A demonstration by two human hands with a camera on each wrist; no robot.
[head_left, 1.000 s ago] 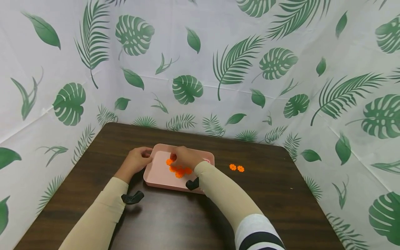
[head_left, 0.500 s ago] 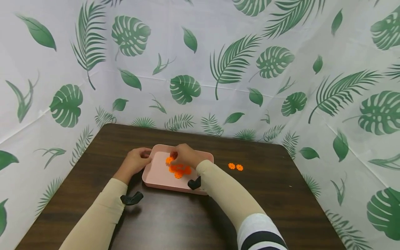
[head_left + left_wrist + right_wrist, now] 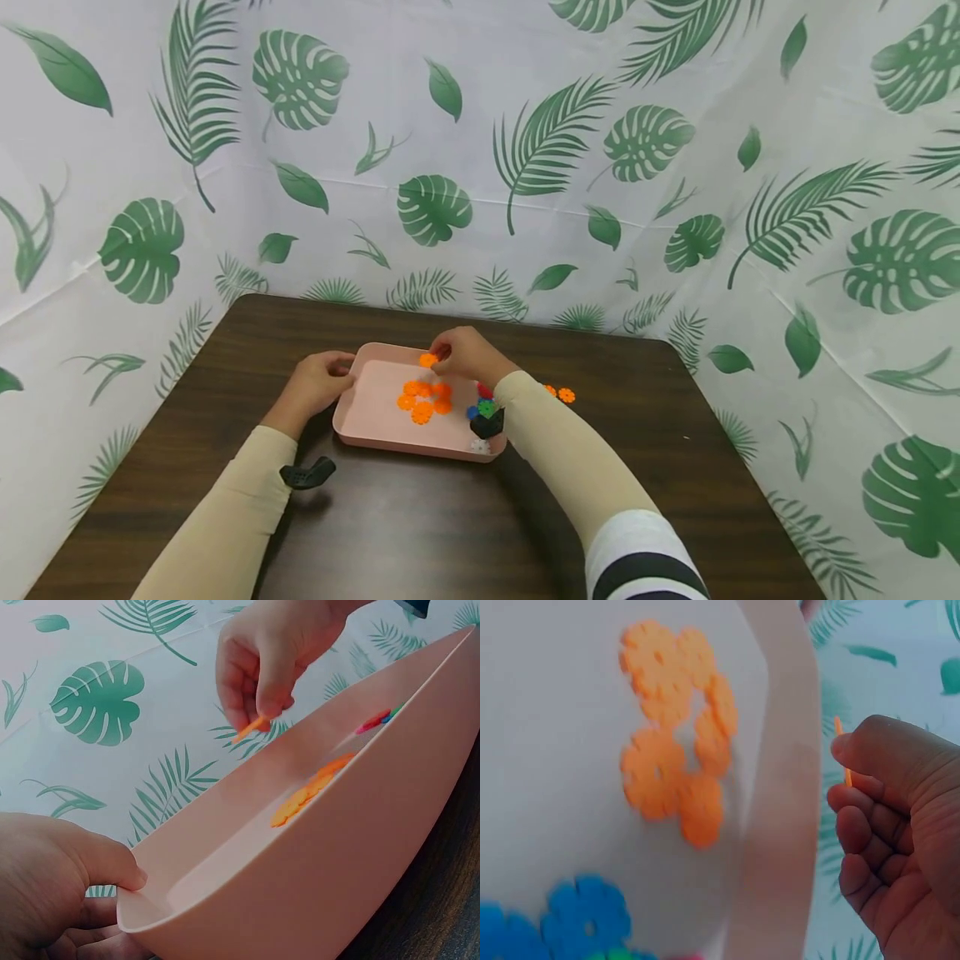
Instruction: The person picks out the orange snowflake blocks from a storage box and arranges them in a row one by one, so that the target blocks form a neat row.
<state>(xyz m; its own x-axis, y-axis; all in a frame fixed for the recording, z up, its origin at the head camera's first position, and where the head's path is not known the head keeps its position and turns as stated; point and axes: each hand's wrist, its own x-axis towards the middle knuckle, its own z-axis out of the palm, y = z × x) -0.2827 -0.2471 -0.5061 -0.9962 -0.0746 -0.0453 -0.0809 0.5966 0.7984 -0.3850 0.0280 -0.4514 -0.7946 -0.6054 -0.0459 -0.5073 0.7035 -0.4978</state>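
A pink tray (image 3: pixel 375 408) lies on the table. My left hand (image 3: pixel 318 382) grips its left end, thumb over the rim and fingers outside below, as the left wrist view shows. Over the tray's far edge, my right hand (image 3: pixel 471 354) pinches a thin orange notched disc (image 3: pixel 428 360) between thumb and forefinger. In the right wrist view the held disc (image 3: pixel 844 754) is edge-on. Several more orange notched discs (image 3: pixel 654 772) lie in a loose group, partly overlapping, inside the tray.
At the tray's right end are blue discs (image 3: pixel 589 919), a green disc (image 3: pixel 487 408), a red piece (image 3: pixel 485 391) and a white disc (image 3: pixel 481 447). Two orange discs (image 3: pixel 567 396) lie on the dark wooden table (image 3: pixel 637 467), one partly behind my sleeve. Leaf-patterned cloth surrounds the table.
My right hand has risen from the orange group and moved right and away, carrying an orange disc. The discs at the tray's right end have come into view. My left hand keeps its grip.
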